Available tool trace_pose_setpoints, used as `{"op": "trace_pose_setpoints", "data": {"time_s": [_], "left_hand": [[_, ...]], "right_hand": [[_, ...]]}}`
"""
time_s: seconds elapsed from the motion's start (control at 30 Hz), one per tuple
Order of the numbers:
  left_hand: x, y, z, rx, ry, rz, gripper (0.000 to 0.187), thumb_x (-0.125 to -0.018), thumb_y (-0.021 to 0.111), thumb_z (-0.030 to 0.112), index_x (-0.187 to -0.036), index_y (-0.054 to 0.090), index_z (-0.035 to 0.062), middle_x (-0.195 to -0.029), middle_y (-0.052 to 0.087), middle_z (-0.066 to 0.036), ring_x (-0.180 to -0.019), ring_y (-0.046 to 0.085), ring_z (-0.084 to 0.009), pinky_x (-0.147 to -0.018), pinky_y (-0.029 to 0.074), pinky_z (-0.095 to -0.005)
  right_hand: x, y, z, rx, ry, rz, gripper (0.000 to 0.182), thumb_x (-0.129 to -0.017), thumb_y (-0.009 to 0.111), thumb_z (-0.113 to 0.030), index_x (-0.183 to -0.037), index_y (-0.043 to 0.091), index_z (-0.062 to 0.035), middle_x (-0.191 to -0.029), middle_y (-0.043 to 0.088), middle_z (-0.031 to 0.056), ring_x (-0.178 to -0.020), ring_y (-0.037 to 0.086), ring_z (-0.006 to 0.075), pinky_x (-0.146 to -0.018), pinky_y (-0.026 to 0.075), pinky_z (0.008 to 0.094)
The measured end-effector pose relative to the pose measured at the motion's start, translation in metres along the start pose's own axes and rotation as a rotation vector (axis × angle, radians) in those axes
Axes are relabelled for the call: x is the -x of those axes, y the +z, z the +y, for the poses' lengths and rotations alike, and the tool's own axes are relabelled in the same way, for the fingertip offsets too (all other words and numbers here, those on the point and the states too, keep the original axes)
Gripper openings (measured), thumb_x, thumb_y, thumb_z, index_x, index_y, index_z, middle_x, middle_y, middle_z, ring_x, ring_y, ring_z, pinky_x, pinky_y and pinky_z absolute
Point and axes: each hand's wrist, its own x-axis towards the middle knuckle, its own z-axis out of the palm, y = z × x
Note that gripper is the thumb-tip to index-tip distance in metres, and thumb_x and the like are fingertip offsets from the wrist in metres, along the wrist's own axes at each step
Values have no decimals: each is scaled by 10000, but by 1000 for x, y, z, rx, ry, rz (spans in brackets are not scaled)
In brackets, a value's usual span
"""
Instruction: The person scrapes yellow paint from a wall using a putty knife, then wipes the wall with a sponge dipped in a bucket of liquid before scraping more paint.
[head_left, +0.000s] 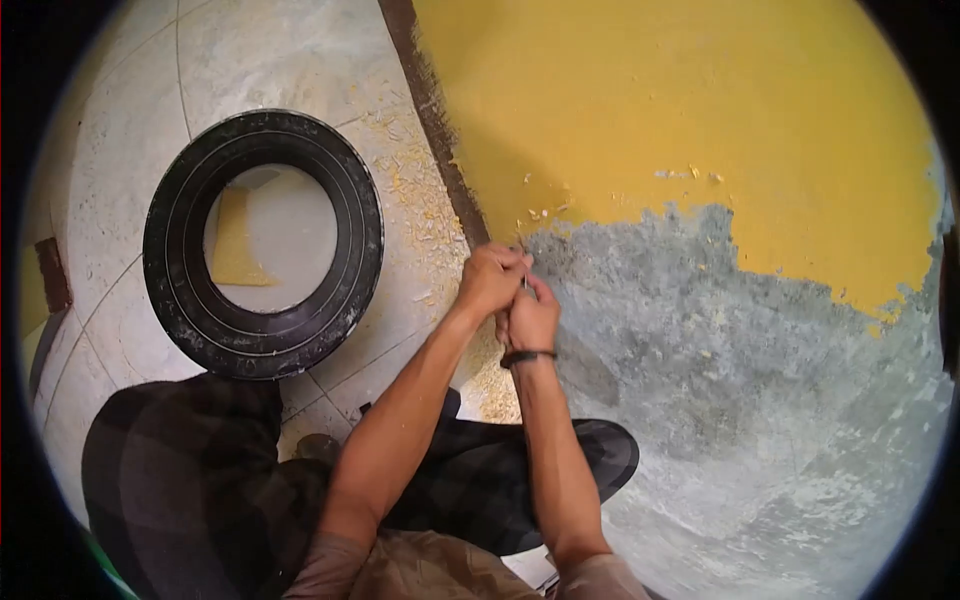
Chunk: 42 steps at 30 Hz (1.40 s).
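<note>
From here I judge the stripping about half done: the lower wall (720, 360) is down to grey plaster, while the yellow paint (680, 110) above the ragged edge is left to remove. My left hand (490, 280) and right hand (532, 318) are both closed in a tight grip on a thin scraper (524, 262), its tip at the paint edge just above them. Yellow flakes (425, 205) litter the floor beside a black tyre (263, 243).
</note>
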Motion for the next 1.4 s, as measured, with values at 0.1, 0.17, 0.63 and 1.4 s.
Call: {"op": "trace_pose_setpoints", "data": {"time_s": [0.1, 0.17, 0.63, 1.4], "left_hand": [[-1, -7, 3, 71, -95, -49, 217, -845, 699, 196, -896, 719, -14, -895, 678, -120, -858, 625, -182, -771, 469, -292], [7, -6, 6, 142, -97, -77, 205, -840, 707, 187, -888, 723, -11, -898, 678, -114, -865, 624, -180, -776, 469, -291], [5, 3, 10, 80, -43, -51, 210, -848, 705, 181, -868, 721, -27, -867, 678, -108, -830, 623, -172, -744, 477, -291], [87, 17, 112, 93, -140, 157, 384, -904, 548, 353, -877, 689, -3, -806, 648, -212, -780, 643, -359, -685, 477, -420]], "right_hand": [[4, 7, -2, 27, -7, 35, 259, -898, 554, -132, -1127, 536, -13, -565, 521, 46, -342, 420, 119, -304, 275, 288], [9, 6, -2, 56, -55, 38, 260, -901, 585, -167, -1118, 553, -26, -573, 535, 52, -356, 436, 122, -316, 293, 299], [-17, -26, 35, 213, -290, 118, 201, -897, 611, -170, -1015, 590, -9, -611, 549, 50, -350, 406, 118, -320, 292, 314], [92, -60, -62, -94, 66, -235, 346, -895, 505, -77, -1237, 480, -33, -612, 524, 20, -416, 443, 75, -356, 292, 225]]}}
